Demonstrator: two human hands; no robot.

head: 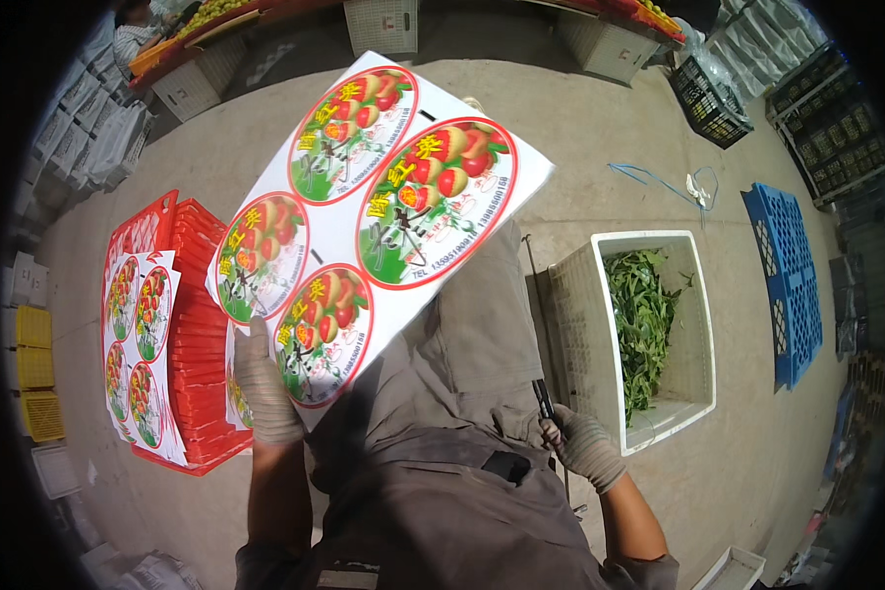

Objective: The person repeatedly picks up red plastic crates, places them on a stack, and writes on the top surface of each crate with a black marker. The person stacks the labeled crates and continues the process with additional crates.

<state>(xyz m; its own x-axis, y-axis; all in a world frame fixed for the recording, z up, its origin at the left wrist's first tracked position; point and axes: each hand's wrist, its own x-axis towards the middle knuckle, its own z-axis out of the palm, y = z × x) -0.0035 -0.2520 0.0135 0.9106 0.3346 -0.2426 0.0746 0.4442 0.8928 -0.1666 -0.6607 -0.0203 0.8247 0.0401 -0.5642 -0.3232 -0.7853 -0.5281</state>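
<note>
My left hand, in a striped knit glove, grips the lower left edge of a large white sheet of oval fruit labels, raised over my lap. The labels show red and yellow fruit and bear writing. Whether it is one sheet or several cannot be told. My right hand, gloved with bare fingertips, is closed around a thin dark cord or rod at my right hip; its exact kind is unclear. More label sheets lie on a stack of red plastic crates to my left. Part of another sheet shows behind my left hand.
A white plastic crate holding green leaves stands to my right. Beyond it are a blue plastic pallet, blue strapping and a black crate. Fruit-laden tables stand ahead, with a person at the far left.
</note>
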